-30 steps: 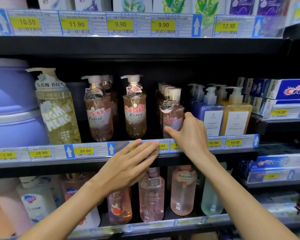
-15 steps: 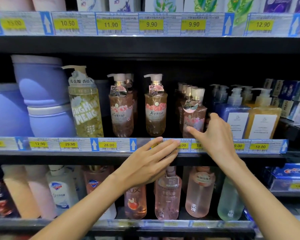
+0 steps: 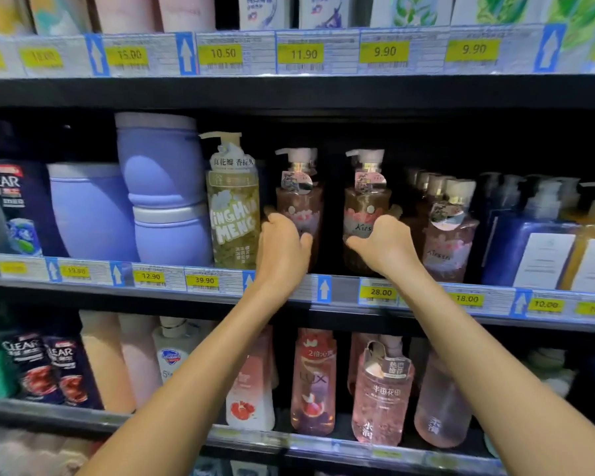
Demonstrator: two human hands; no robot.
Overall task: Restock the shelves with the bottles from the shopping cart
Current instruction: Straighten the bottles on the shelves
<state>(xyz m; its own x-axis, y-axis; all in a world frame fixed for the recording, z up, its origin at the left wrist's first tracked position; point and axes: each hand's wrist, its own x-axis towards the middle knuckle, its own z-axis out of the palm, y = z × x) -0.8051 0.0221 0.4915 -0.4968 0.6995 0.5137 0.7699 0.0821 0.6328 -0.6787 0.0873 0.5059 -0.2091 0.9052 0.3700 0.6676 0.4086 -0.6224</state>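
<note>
Bottles: left hand (image 3: 284, 243) grips pink bottle (image 3: 301, 204), right hand (image 3: 383, 243) grips amber bottle (image 3: 366, 207); green bottle (image 3: 232, 214) crowds left.

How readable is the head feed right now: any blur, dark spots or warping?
Head view: centre fairly sharp, 28.00 tag readable; left-edge price tags smeared; shelf recess behind the pump bottles dark; shelf rails bow from the wide lens; both hands slightly soft.

- A pink pump bottle (image 3: 300, 204) is gripped by the left hand (image 3: 282, 247) — near the middle shelf's (image 3: 344, 290) front edge.
- An amber pump bottle (image 3: 366, 204) beside it is gripped by the right hand (image 3: 385, 245).
</note>
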